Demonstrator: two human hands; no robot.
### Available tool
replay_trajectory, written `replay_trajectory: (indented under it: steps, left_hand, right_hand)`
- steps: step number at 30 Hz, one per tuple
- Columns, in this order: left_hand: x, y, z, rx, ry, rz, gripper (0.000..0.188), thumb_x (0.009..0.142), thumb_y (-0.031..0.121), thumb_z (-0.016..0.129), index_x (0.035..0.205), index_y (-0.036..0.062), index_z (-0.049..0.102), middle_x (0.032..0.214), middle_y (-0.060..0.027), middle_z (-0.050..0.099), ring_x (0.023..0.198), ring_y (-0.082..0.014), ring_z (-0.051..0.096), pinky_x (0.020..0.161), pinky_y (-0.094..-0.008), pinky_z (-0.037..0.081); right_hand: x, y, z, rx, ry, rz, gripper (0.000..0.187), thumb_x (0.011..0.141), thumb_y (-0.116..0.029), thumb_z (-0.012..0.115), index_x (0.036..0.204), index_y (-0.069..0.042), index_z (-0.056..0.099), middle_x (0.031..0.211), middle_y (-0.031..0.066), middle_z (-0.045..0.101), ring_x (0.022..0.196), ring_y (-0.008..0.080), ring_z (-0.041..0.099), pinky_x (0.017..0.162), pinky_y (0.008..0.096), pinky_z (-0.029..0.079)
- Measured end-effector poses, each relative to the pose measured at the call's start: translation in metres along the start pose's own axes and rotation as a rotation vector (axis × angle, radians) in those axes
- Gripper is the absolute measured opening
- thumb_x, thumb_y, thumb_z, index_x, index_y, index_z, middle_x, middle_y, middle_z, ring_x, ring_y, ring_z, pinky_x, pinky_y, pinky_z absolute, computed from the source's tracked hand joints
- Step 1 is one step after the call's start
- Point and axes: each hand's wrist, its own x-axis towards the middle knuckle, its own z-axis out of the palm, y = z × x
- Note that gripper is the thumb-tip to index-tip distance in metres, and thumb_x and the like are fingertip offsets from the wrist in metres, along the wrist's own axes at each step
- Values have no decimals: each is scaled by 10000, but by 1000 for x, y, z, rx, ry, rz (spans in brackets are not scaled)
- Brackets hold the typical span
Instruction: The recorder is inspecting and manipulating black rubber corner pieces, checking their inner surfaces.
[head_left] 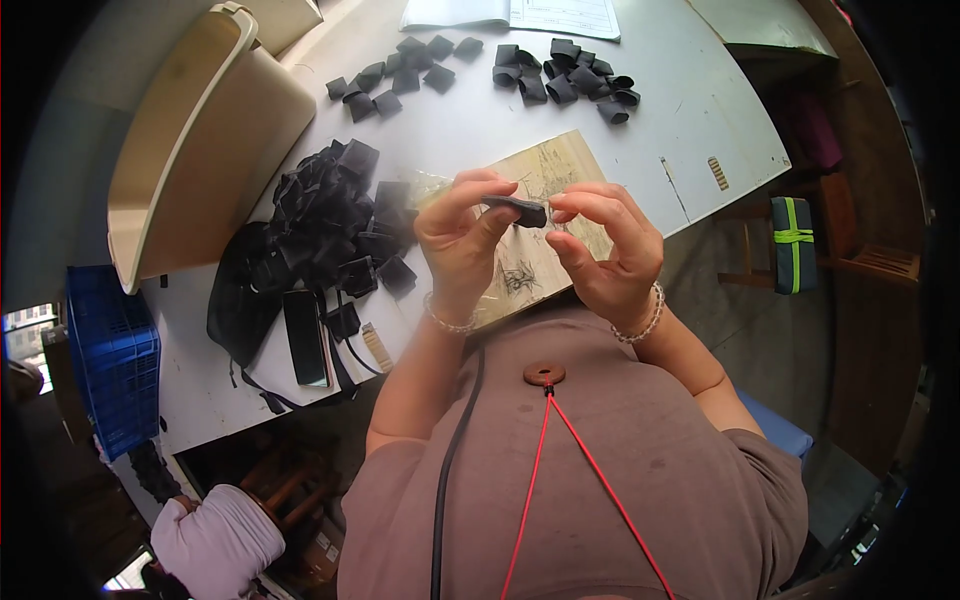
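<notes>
White tabletop (470, 125), marked and scuffed, in a workroom with dark wooden furniture along the right. Small black piece (527, 212), one, apparently fabric: raised above a pale wooden board (570, 155). Left hand (452, 240): grip clamped on the piece, thumb below, fingers above. Right hand (622, 255): grip apart, thumb and fingertips parted just beside the piece's right end. Bead bracelets, clear, two: one on each wrist. Dark thin strands (518, 279), loose tangle: on the board, below the hands. Heap of black pieces (325, 210), large: left of the board. Dark-screened phone (304, 335), one: near the heap's lower edge. Black folded loops, two groups: one at upper left (405, 80), one at upper right (561, 89), well apart from the hands. Printed sheets (568, 17): far edge. Beige bin (220, 150), tilted: left side. Blue crate (112, 350), slatted: beyond the left edge. Dark box (782, 245) with a bright green band: off to the right. Person in a pale top (220, 545): lower left.
</notes>
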Motion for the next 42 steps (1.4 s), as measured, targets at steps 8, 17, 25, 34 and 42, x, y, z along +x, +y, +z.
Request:
replay_trajectory:
  steps: [8, 17, 25, 34, 42]
  left_hand:
    - [12, 17, 3, 82, -36, 109, 213, 699, -45, 718, 897, 1, 657, 899, -98, 624, 874, -161, 576, 765, -252, 461]
    - [29, 21, -18, 535, 5, 12, 231, 792, 51, 669, 1021, 23, 645, 936, -80, 675, 831, -111, 607, 773, -247, 467]
    - [22, 6, -120, 1370, 131, -313, 273, 775, 111, 616, 1030, 12, 620, 1002, -173, 624, 912, -321, 593, 812, -365, 461]
    - [29, -10, -123, 1582, 101, -513, 246, 740, 178, 681, 937, 37, 634, 915, -168, 645, 870, -307, 617, 743, -374, 486]
    - [40, 15, -110, 1319, 246, 300, 162, 734, 35, 672, 876, 106, 702, 804, -64, 667, 757, -216, 595, 710, -293, 466]
  right_hand:
    - [26, -13, 6, 301, 26, -31, 138, 721, 34, 706, 843, 7, 647, 817, 84, 629, 711, 142, 591, 613, 237, 487]
    - [53, 53, 19, 563, 190, 357, 130, 878, -106, 588, 919, 17, 579, 744, 51, 628, 604, 116, 612, 568, 228, 518]
    - [70, 183, 8, 766, 2, 959, 318, 950, -241, 439, 1048, 57, 491, 1006, 178, 627, 904, 257, 639, 789, 335, 536]
    - [31, 131, -2, 624, 35, 875, 429, 938, -191, 471, 1280, 34, 344, 1081, 205, 587, 881, 231, 647, 709, 280, 531]
    - [9, 71, -23, 535, 30, 580, 211, 912, -78, 491, 1073, 36, 566, 904, 132, 648, 734, 145, 639, 689, 262, 529]
